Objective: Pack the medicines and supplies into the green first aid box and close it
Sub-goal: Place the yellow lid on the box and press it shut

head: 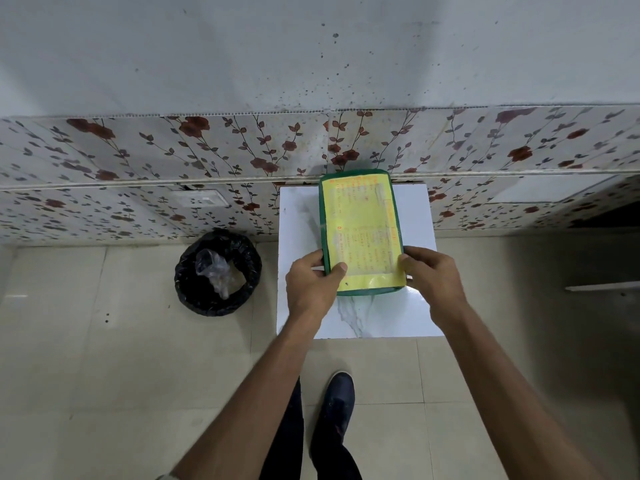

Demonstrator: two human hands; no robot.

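Note:
The green first aid box [362, 233] lies on a small white table [298, 223], long side running away from me. Its face towards me is a yellow printed sheet with red text inside a green rim. My left hand [313, 282] grips the box's near left corner, thumb on the yellow sheet. My right hand [431, 275] grips the near right corner the same way. I cannot tell whether this yellow face is the outside of the lid or its inner side. No medicines or supplies show anywhere.
A bin lined with a black bag [218, 271], holding a clear plastic wrapper, stands on the floor left of the table. A flowered tile wall [173, 157] with a socket [201, 199] rises behind. My shoe [339, 407] is on the beige floor tiles.

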